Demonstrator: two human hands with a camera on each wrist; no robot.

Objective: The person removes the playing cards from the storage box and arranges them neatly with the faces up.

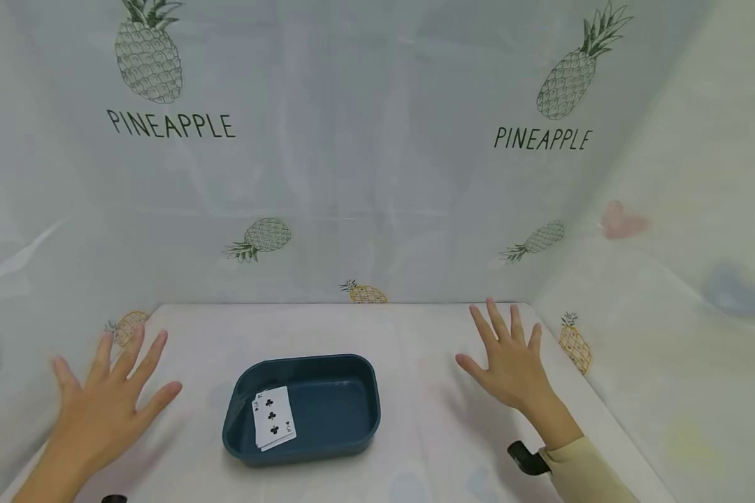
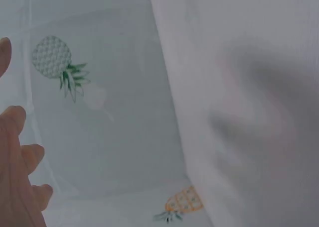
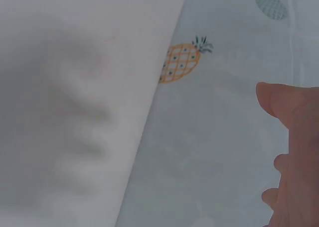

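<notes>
Hands, head: As left hand (image 1: pixel 110 405) and right hand (image 1: pixel 512 367) spread, backs up, either side of one blue tray (image 1: pixel 333 405) on the table (image 1: pixel 418 342), all fingers (image 1: pixel 129 351) are released.
Cards (image 1: pixel 273 417), head: one stack, count unclear, in the tray's left part; long axis near to far, far end tipped left.
Fingertips (image 2: pixel 33 157), left wrist: released, at left border.
Thumb (image 3: pixel 279 98), right wrist: extended leftward from right border.

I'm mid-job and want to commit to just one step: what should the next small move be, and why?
I'd suggest moving the left hand toward the playing cards in the dark blue tray. That hand is spread, holds nothing, and is nearer the cards than the equally empty right hand; the cards lie toward the tray's left end.
</notes>
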